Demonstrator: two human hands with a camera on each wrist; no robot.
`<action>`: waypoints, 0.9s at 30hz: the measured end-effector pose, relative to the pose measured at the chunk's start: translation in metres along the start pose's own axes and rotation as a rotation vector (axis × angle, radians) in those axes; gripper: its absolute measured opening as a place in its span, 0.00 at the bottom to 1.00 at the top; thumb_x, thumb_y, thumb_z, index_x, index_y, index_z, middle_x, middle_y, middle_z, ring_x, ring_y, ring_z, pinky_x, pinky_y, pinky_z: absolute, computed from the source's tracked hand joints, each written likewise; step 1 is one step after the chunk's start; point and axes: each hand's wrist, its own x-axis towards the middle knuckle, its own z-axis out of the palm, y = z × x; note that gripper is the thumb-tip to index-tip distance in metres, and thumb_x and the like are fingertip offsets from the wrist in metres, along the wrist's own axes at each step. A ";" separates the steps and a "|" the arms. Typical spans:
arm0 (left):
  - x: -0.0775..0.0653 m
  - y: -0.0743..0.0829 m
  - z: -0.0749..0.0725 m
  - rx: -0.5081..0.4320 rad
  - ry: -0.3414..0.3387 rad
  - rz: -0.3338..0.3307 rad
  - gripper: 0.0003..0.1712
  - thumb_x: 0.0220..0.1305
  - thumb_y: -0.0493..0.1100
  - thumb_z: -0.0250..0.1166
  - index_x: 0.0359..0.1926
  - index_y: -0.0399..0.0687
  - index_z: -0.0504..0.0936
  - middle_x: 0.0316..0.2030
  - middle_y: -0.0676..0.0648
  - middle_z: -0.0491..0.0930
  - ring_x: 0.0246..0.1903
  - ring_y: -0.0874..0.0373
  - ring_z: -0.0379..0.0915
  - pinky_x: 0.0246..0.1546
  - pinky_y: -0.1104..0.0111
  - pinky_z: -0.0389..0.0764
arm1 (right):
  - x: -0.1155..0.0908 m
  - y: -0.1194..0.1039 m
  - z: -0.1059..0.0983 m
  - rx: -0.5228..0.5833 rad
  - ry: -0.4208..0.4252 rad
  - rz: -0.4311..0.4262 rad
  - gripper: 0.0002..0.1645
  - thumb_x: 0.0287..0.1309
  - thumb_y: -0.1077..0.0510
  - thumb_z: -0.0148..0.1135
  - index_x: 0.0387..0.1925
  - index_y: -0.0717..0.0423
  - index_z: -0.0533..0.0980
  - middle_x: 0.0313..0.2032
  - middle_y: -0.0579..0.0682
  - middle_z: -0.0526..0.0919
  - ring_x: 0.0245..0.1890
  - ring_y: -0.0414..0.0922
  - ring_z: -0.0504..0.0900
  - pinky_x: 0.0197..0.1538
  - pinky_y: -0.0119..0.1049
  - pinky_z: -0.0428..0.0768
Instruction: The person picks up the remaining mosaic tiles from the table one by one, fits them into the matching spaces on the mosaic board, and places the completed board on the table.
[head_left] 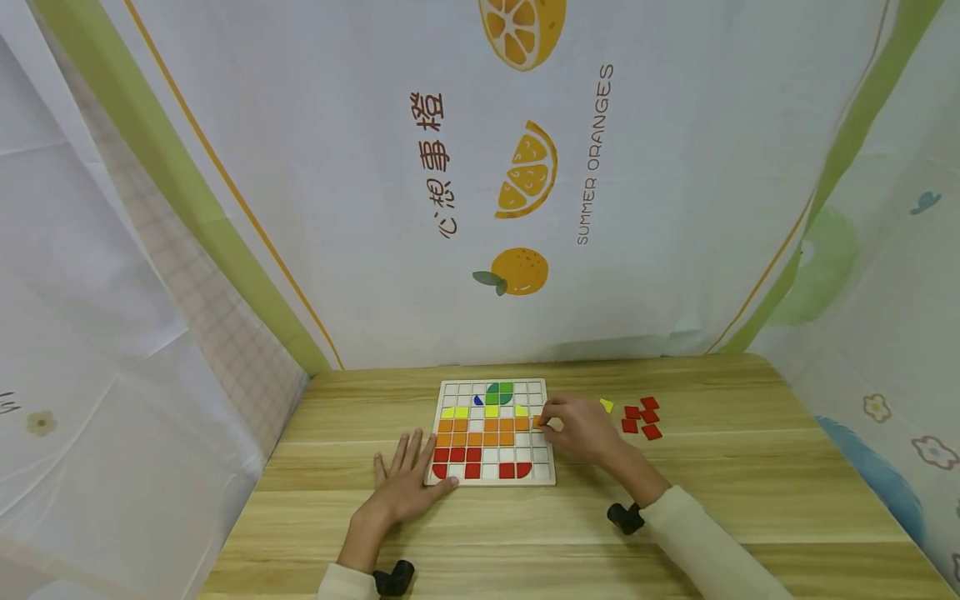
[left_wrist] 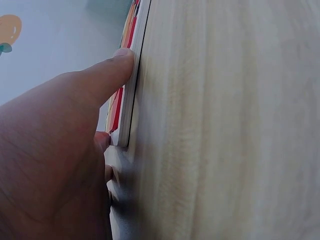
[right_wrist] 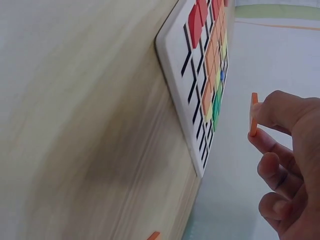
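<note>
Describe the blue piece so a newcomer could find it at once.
On the wooden table lies a white gridded board. Near its far edge are green tiles; the blue piece lies just left of them in the head view. It is the only blue one among green, yellow, orange and red.

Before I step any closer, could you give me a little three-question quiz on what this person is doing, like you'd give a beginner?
1. What is the right hand pinching?
2. True or false: the left hand is at the far right corner of the mosaic puzzle board.
3. Which colour are most of the loose tiles to the right of the mosaic puzzle board? A) green B) red C) blue

Key:
1. An orange tile.
2. False; it is at the near left corner.
3. B.
</note>
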 end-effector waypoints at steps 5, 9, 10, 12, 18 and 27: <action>-0.001 0.001 0.000 0.001 0.010 0.002 0.57 0.70 0.74 0.62 0.86 0.52 0.51 0.87 0.41 0.40 0.86 0.38 0.27 0.75 0.26 0.21 | 0.006 -0.006 0.002 -0.003 -0.010 -0.020 0.03 0.59 0.55 0.80 0.35 0.45 0.91 0.44 0.44 0.90 0.36 0.40 0.84 0.33 0.26 0.75; 0.000 0.001 0.000 0.000 0.014 0.005 0.57 0.69 0.74 0.62 0.86 0.51 0.52 0.87 0.41 0.41 0.86 0.37 0.28 0.75 0.26 0.21 | 0.010 -0.011 0.003 -0.021 -0.008 -0.036 0.04 0.59 0.54 0.80 0.35 0.44 0.91 0.43 0.43 0.89 0.36 0.39 0.84 0.35 0.27 0.78; 0.000 0.000 0.001 0.000 0.013 0.004 0.57 0.69 0.74 0.62 0.86 0.51 0.52 0.87 0.41 0.41 0.86 0.38 0.28 0.75 0.26 0.21 | 0.011 -0.012 0.003 -0.024 -0.005 -0.044 0.04 0.59 0.54 0.80 0.35 0.45 0.91 0.43 0.43 0.89 0.36 0.39 0.84 0.35 0.28 0.79; 0.000 0.000 0.001 0.002 0.010 0.003 0.58 0.69 0.74 0.62 0.86 0.52 0.52 0.87 0.41 0.40 0.86 0.38 0.28 0.75 0.27 0.20 | 0.013 -0.015 0.003 -0.033 0.000 -0.057 0.04 0.58 0.53 0.81 0.35 0.44 0.90 0.42 0.42 0.89 0.35 0.39 0.85 0.35 0.27 0.79; 0.000 -0.001 0.001 0.002 0.013 0.003 0.58 0.69 0.75 0.62 0.86 0.53 0.51 0.87 0.41 0.41 0.86 0.38 0.28 0.75 0.27 0.20 | 0.020 -0.020 0.006 -0.028 -0.001 -0.084 0.04 0.58 0.52 0.81 0.34 0.44 0.91 0.41 0.42 0.89 0.35 0.40 0.87 0.33 0.26 0.78; 0.001 -0.002 0.001 0.001 0.001 0.004 0.58 0.69 0.77 0.61 0.87 0.54 0.51 0.87 0.43 0.40 0.86 0.39 0.27 0.75 0.27 0.19 | 0.028 -0.026 0.013 -0.027 -0.020 -0.110 0.02 0.60 0.53 0.79 0.35 0.44 0.91 0.44 0.43 0.89 0.35 0.40 0.85 0.34 0.26 0.78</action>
